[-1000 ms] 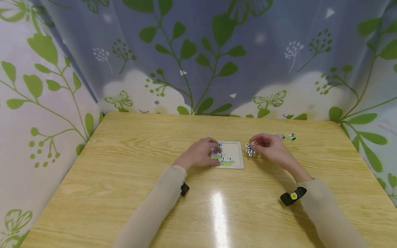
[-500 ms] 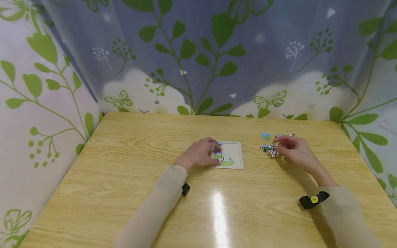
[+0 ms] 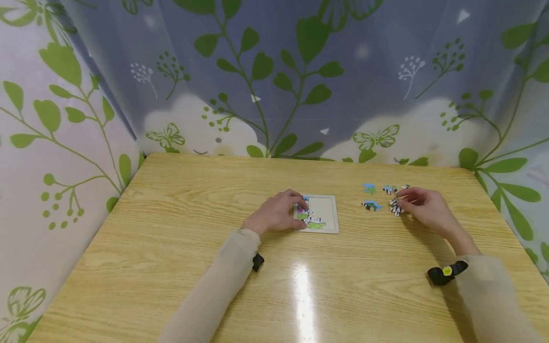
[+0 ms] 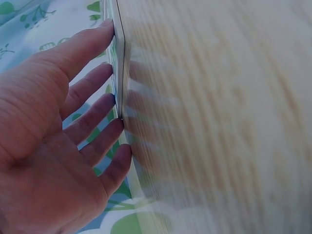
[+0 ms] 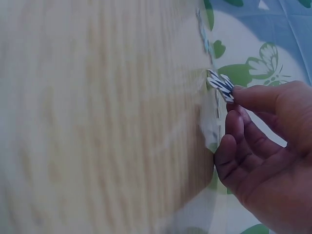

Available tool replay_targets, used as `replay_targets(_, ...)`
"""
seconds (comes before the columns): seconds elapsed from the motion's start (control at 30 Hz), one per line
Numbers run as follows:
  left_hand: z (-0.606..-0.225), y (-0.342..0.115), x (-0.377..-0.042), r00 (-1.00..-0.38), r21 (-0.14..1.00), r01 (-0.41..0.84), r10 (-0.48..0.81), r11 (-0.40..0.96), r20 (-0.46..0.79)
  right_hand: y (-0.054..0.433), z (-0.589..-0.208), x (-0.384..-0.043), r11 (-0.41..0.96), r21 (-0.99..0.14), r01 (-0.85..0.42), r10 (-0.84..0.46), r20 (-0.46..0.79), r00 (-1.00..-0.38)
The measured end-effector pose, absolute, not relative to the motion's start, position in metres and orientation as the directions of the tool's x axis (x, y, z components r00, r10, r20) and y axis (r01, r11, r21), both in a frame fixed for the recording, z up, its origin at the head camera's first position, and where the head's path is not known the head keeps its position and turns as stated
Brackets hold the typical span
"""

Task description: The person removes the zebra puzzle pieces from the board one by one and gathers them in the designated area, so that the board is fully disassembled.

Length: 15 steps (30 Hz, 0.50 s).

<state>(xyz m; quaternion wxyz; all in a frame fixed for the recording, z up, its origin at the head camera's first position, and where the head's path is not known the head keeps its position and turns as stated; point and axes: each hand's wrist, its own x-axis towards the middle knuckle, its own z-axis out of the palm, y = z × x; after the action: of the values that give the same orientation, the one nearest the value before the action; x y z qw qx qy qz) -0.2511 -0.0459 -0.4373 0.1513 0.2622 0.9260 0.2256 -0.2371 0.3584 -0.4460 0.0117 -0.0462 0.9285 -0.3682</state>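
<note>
A square puzzle tray (image 3: 330, 214) with a pale frame lies mid-table, zebra and green picture pieces fitted along its left and bottom. My left hand (image 3: 276, 212) rests on the tray's left side, covering part of the picture; in the left wrist view its fingers (image 4: 92, 117) are extended, tips at the tray and table. To the right, my right hand (image 3: 429, 209) pinches a black-and-white striped puzzle piece (image 3: 395, 207) between thumb and fingertips. The right wrist view has this striped piece (image 5: 221, 86) tilted, close over the table.
Several loose puzzle pieces lie at the back right: a blue-green one (image 3: 369, 188), a blue and dark one (image 3: 371, 206) and another (image 3: 389, 189) near my right fingers. A leaf-patterned curtain (image 3: 274, 95) stands along the table's (image 3: 193, 190) back edge.
My right hand has carried the striped puzzle piece rightward, from beside the tray to the loose pieces, uncovering some of them. The left hand has stayed on the tray.
</note>
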Motion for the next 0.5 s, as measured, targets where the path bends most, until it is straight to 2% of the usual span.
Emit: replay_targets(0.5,-0.4379,-0.0456,-0.2505,-0.826,0.493,0.407,0.54,0.769,-0.16,0.3628,-0.448,-0.2409,0.747,-0.664,-0.036,-0.056,-0.01,-0.998)
